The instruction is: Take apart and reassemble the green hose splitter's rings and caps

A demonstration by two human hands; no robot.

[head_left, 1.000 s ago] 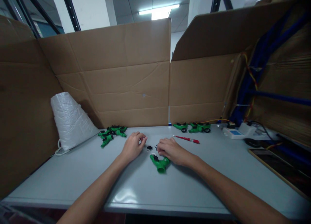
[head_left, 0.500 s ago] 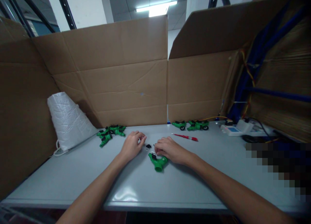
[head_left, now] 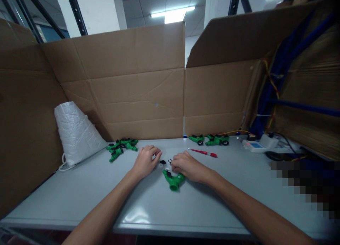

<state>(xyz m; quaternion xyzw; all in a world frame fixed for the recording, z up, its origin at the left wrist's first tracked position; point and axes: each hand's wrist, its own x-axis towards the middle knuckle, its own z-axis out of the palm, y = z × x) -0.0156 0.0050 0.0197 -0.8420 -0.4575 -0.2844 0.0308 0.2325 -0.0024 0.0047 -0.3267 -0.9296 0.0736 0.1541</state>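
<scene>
A green plastic Y-shaped hose splitter point(head_left: 174, 184) lies on the table between my forearms, a black lever on its left branch. My right hand point(head_left: 186, 165) is just behind its right branch, fingers bent down and pressed together; whatever they pinch is hidden. By those fingertips is a small black curved piece point(head_left: 169, 162). To the left lies a small black part point(head_left: 163, 162) with something clear beside it. My left hand point(head_left: 147, 160) rests close to that part, fingers loosely bent, thumb apart, nothing seen in them.
Several green splitters point(head_left: 116, 154) are heaped at the back left, more green fittings point(head_left: 217, 140) at the back right. A red screwdriver point(head_left: 204, 153) lies behind my right hand. A white wrapped bundle point(head_left: 77, 135) leans left; a power strip point(head_left: 259, 146) sits right. Cardboard walls point(head_left: 138, 96) enclose the back.
The view has tilted up slightly. My right hand has shifted a little rightward, uncovering more of the small black curved piece. The left hand and the splitter stay about where they were.
</scene>
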